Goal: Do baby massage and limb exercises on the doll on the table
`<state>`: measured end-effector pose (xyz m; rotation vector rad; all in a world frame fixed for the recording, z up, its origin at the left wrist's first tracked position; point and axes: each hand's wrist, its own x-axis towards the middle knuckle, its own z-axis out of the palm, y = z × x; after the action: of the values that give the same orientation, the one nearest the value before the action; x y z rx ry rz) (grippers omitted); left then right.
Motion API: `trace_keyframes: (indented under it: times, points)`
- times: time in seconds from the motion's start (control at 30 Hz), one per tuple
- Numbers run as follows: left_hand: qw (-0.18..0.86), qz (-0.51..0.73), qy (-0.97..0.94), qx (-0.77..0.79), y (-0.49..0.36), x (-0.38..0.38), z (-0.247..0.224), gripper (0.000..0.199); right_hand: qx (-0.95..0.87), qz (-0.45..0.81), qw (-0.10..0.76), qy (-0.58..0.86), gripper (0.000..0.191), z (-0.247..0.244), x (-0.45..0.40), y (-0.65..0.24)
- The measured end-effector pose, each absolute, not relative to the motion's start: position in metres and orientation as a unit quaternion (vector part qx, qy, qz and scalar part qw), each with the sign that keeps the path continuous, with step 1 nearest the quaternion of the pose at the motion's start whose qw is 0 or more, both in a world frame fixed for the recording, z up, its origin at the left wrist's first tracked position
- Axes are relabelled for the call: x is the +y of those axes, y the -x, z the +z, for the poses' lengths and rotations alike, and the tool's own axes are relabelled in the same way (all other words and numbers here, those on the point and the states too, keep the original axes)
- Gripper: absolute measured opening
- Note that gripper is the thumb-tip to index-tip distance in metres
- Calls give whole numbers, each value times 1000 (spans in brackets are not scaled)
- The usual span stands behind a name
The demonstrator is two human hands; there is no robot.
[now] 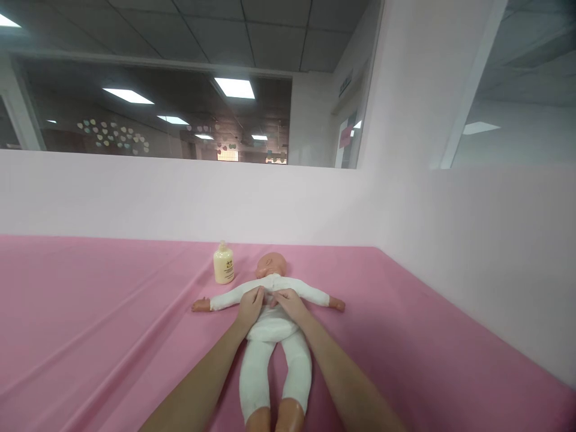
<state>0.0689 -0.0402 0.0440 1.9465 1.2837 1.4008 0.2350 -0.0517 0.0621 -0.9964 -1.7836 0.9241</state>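
Note:
A baby doll (271, 264) in a white top (299, 289) and white trousers (256, 373) lies on its back, arms spread wide, its head toward the wall. Over the doll's chest, my left hand (252, 307) pinches the front of the white top with closed fingers. My right hand (291, 302) is just beside it, fingertips also closed on the top's front. The small bit of cloth between my fingertips is too fine to make out. Both forearms reach in along the sides of the doll's legs.
Left of the doll's head stands a pale yellow bottle (224, 264) with dark print. A pink cloth (112, 324) with folds on the left covers the table. White walls (189, 201) with windows border it at the back and right.

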Motion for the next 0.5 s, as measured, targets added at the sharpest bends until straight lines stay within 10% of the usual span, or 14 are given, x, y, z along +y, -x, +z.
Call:
trace_keyframes:
  times: [0.5]
  points:
    - [148,406,-781,451,-64,-25,36,55,-761,614,127,170,56,123,-106,-209]
